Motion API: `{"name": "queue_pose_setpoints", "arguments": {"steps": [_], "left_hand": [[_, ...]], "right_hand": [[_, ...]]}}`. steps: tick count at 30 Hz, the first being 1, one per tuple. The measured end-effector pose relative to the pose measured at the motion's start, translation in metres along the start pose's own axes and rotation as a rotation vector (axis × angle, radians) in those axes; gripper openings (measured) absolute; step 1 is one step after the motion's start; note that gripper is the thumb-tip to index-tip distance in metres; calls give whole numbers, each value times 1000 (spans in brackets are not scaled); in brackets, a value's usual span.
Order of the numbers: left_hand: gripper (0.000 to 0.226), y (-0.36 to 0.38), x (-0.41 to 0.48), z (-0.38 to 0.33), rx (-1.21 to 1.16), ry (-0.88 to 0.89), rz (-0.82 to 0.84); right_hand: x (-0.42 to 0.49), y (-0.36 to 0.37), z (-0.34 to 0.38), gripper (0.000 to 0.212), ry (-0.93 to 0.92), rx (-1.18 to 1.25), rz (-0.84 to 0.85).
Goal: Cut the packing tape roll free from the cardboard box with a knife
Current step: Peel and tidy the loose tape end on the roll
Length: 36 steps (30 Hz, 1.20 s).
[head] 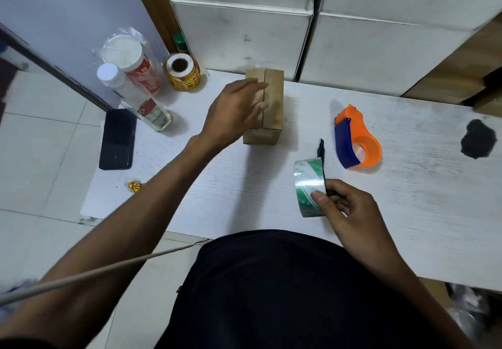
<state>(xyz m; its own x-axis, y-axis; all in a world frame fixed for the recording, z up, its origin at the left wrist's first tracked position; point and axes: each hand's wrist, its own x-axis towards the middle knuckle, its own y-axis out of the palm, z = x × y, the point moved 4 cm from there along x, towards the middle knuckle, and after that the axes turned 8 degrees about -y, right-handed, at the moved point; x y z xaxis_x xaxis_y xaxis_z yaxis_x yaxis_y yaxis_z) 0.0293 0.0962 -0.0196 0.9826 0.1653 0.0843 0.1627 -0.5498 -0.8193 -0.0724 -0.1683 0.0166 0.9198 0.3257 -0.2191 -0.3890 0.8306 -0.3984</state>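
Note:
A small brown cardboard box (271,104) stands on the white table (244,185), its top flaps closed with a seam down the middle. My left hand (233,112) hovers over the box's left side, fingers spread and blurred, holding nothing. My right hand (350,213) near the table's front grips a green-and-white packing tape roll (308,185) together with a black knife (322,153), whose tip points away from me above the roll. The roll is apart from the box.
An orange and blue tape dispenser (355,142) lies right of the knife. At the left stand a clear bottle (135,98), a red container (133,60), a yellow label roll (182,71) and a black phone (118,139). A dark stain (478,139) marks the right side.

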Motion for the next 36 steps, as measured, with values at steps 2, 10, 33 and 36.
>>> {"name": "queue_pose_setpoints", "arguments": {"steps": [2,10,33,36], "left_hand": [[43,15,11,3,78,95,112],[51,41,3,23,190,259,150],[60,62,1,37,482,521,-32],[62,60,1,36,470,521,-35]], "right_hand": [[-1,-1,-4,15,17,2,-12],[1,-5,-11,18,55,18,-41],[11,3,-16,18,128,38,-40],[12,4,-10,15,98,62,-34]]}}
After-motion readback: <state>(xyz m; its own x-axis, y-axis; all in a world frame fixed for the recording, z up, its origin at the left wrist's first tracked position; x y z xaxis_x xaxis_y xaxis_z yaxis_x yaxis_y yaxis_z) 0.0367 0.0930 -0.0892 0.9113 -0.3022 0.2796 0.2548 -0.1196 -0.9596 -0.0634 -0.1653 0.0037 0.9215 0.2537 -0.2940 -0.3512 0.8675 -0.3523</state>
